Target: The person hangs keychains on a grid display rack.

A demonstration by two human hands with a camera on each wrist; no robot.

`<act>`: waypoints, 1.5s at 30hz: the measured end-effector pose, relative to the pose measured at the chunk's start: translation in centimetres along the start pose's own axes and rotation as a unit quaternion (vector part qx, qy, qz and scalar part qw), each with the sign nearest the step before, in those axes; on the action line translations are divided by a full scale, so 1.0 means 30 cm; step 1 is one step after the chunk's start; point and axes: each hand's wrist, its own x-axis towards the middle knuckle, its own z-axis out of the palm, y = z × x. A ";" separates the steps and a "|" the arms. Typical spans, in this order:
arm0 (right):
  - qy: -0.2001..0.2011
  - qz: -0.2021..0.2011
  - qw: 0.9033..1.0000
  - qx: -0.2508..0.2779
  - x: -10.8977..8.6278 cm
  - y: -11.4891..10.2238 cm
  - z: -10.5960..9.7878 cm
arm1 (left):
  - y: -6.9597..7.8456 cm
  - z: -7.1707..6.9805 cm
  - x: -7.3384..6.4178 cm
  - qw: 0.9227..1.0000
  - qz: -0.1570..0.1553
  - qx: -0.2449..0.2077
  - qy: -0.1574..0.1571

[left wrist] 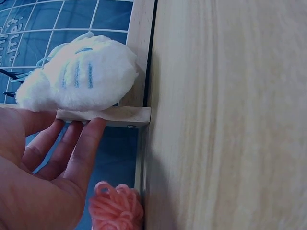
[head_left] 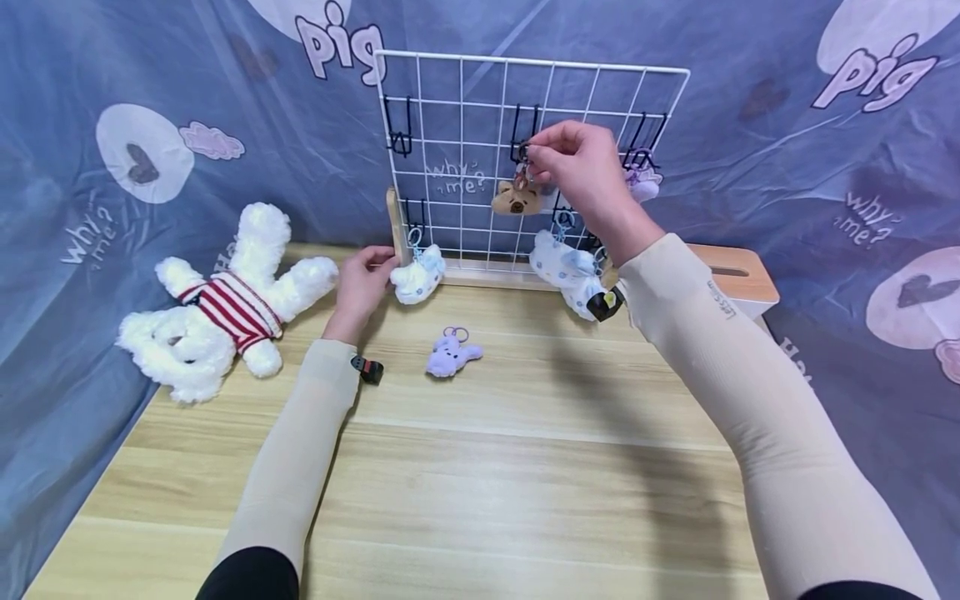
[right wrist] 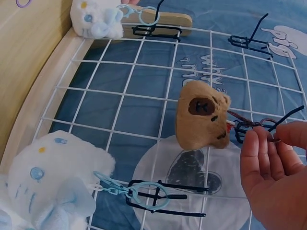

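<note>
My right hand (head_left: 581, 171) pinches the ring of a brown bear-faced plush keychain (head_left: 517, 198) between thumb and fingers, right at the upper middle black hook (right wrist: 249, 129) of a white wire grid rack (head_left: 468, 58). The plush hangs below the fingertips, in front of the grid. Low at the rack's left end, my left hand (head_left: 362, 287) holds the wooden side post (left wrist: 127, 115), thumb and fingertips at its edge. Beside those fingers hangs a white-and-blue plush keychain (head_left: 418, 275). A purple plush keychain (head_left: 447, 357) lies on the table in front of the rack.
More white-and-blue plushes (head_left: 562, 262) hang at the rack's lower right, and a purple one (head_left: 642, 179) at its upper right. The upper left hook (head_left: 400, 142) holds no plush. A white teddy bear (head_left: 232, 308) lies left; a wooden-topped box (head_left: 731, 271) stands behind my right arm.
</note>
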 end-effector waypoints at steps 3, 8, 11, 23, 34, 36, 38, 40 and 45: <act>0.006 0.001 1.000 -0.005 0.005 0.001 0.002 | 0.002 0.002 0.000 1.000 0.004 0.000 0.000; 0.016 0.001 1.000 -0.017 0.012 0.003 0.004 | 0.003 0.004 -0.001 1.000 0.010 -0.002 0.002; 0.019 0.006 1.000 -0.024 0.014 0.004 0.003 | 0.004 0.005 -0.002 1.000 0.012 -0.002 0.002; 0.017 0.020 0.999 -0.042 -0.005 0.025 -0.009 | -0.003 0.003 -0.002 1.000 0.004 -0.002 0.000; 0.010 0.013 1.000 -0.021 -0.039 0.038 -0.013 | -0.003 0.003 -0.004 1.000 0.007 0.002 0.006; 0.005 0.015 1.000 -0.024 -0.048 0.037 -0.012 | -0.002 0.003 -0.004 1.000 0.008 0.003 0.007; 0.002 0.016 0.999 -0.032 -0.056 0.037 -0.011 | -0.001 0.002 -0.004 1.000 0.009 0.003 0.008; -0.003 0.012 0.999 -0.042 -0.067 0.036 -0.009 | -0.001 0.002 -0.002 1.000 0.010 0.002 0.009; -0.013 0.011 0.998 -0.055 -0.105 0.036 -0.001 | 0.000 0.005 0.002 1.000 0.010 0.002 0.009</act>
